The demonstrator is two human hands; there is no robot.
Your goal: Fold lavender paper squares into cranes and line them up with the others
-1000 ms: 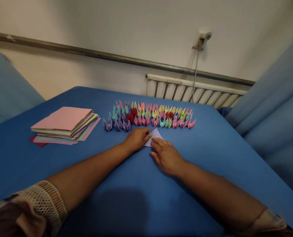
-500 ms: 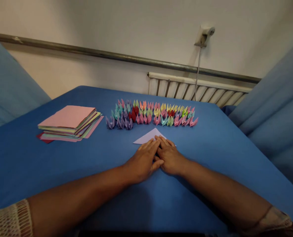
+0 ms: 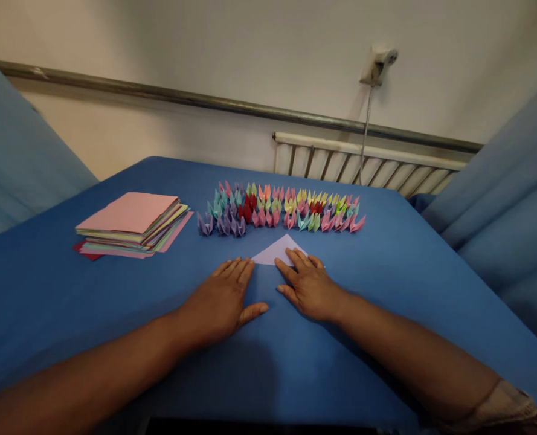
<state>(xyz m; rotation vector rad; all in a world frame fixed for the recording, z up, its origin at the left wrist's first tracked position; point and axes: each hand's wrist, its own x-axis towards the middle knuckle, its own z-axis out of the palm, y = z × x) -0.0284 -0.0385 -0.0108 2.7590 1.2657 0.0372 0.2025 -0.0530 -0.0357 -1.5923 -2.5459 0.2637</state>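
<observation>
A pale lilac sheet of paper [image 3: 272, 251], folded into a triangle, lies flat on the blue table with its tip pointing away from me. My right hand [image 3: 311, 281] rests on its right part, fingers spread and pressing it down; that corner is mostly covered. My left hand [image 3: 220, 299] lies flat at the paper's left corner, fingers stretched out and thumb apart. Its fingertips reach the corner or stop just beside it. Beyond the paper stand several rows of small folded paper cranes [image 3: 263, 217] in purple, pink, red, yellow, green and blue.
To the left is a stack of coloured paper squares [image 3: 130, 214], pink on top. The blue cloth-covered table [image 3: 114, 290] reaches to the wall, where a metal rail [image 3: 196, 99], a radiator [image 3: 340, 160] and a plugged-in cord [image 3: 366, 130] are. Blue curtains [image 3: 513, 199] hang at both sides.
My left hand has slid left along the paper's near edge, away from my right hand, to the left corner. My right hand stays on the paper, its fingers now more spread.
</observation>
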